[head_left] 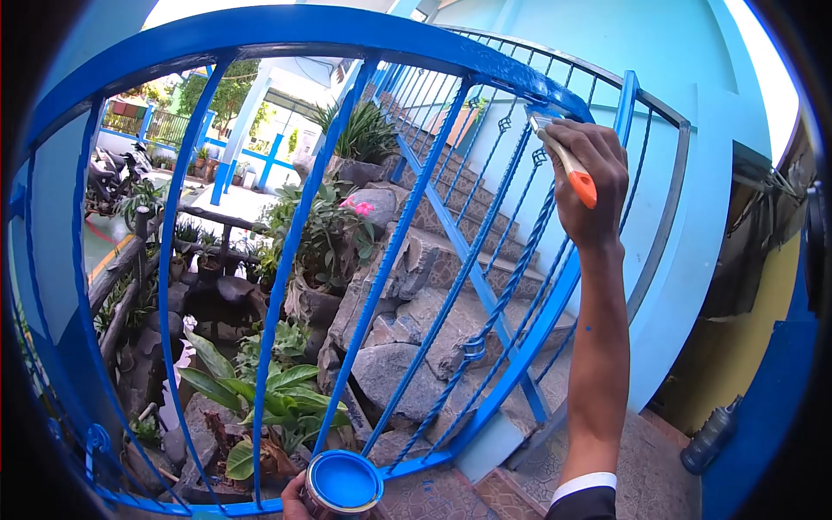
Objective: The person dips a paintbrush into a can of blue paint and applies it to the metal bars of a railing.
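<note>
My right hand (591, 165) is closed around a paintbrush (568, 165) with a pale handle and an orange end. Its bristles touch the blue metal railing (347, 35) close to the right end of the top rail. At the bottom of the view my left hand (295, 500) grips an open paint can (345, 483) from its left side; most of that hand is out of frame. Bright blue paint shows inside the can. Twisted and plain blue bars run down from the top rail to the lower rail.
Behind the bars are large rocks (399, 381), leafy plants (277, 390) and a pink flower (357, 206). Tiled stairs (468, 234) with their own railing climb along a light blue wall. A dark bottle (712, 436) stands on the floor at right.
</note>
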Demonstrator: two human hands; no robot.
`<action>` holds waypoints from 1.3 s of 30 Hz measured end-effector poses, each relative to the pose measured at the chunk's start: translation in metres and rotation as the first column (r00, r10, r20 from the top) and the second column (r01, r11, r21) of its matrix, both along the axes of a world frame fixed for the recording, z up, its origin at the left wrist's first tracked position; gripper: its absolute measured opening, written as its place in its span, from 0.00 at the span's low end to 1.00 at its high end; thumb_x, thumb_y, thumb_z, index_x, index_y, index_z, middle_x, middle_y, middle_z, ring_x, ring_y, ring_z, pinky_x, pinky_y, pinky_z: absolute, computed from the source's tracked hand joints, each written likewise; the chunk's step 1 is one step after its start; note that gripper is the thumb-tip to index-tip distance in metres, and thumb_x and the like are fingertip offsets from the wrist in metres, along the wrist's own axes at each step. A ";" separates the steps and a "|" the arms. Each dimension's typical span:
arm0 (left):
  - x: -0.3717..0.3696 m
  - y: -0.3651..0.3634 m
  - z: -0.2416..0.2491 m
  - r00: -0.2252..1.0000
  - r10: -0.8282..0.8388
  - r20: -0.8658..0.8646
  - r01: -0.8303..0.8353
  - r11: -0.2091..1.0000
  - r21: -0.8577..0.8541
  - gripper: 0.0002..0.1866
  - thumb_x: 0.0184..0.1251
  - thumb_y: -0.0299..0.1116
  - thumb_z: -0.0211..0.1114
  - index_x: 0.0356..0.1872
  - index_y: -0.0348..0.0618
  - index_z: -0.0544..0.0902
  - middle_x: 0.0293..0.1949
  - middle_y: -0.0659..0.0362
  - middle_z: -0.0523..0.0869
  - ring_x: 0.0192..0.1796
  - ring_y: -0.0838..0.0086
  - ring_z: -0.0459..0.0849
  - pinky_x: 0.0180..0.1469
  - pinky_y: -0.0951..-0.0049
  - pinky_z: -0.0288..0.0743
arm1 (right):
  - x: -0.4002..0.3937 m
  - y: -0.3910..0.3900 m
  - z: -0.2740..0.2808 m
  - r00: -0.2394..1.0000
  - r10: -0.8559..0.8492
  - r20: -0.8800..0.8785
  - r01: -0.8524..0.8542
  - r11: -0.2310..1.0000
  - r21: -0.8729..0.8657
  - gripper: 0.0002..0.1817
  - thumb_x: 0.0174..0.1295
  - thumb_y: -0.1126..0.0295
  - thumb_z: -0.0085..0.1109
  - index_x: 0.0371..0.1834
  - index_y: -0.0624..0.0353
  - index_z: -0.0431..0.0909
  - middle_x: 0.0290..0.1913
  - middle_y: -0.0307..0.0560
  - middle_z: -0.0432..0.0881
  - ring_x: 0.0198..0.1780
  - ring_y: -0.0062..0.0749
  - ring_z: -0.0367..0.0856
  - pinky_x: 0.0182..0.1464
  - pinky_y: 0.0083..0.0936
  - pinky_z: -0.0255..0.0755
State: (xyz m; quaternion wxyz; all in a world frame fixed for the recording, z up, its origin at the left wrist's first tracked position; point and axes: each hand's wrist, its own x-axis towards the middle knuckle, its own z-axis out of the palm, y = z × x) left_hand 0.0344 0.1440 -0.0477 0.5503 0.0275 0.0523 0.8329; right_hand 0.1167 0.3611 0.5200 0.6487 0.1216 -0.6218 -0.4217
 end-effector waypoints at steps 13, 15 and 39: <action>-0.004 0.003 -0.014 0.997 -0.033 0.064 0.033 0.999 -0.001 0.34 0.76 0.59 0.62 0.74 0.49 0.82 0.70 0.48 0.86 0.70 0.44 0.85 0.71 0.32 0.80 | 0.007 -0.039 0.029 0.937 -0.311 0.162 0.310 0.950 0.032 0.12 0.66 0.79 0.75 0.49 0.49 0.94 0.49 0.35 0.93 0.52 0.31 0.86 0.62 0.36 0.72; -0.002 0.002 -0.011 0.996 -0.028 0.090 0.031 0.999 -0.027 0.34 0.76 0.59 0.62 0.73 0.49 0.82 0.70 0.49 0.87 0.70 0.46 0.86 0.71 0.33 0.81 | -0.002 -0.037 0.031 0.910 -0.383 0.160 0.375 0.924 0.079 0.13 0.67 0.80 0.73 0.50 0.50 0.94 0.48 0.35 0.93 0.52 0.31 0.86 0.63 0.37 0.72; 0.002 -0.006 -0.002 0.995 -0.046 0.086 0.043 0.999 0.028 0.32 0.79 0.57 0.61 0.73 0.47 0.82 0.70 0.49 0.87 0.72 0.47 0.84 0.76 0.34 0.77 | -0.004 -0.045 0.022 0.820 -0.502 0.275 0.482 0.865 0.140 0.07 0.68 0.75 0.76 0.46 0.50 0.94 0.45 0.31 0.92 0.49 0.29 0.81 0.61 0.35 0.69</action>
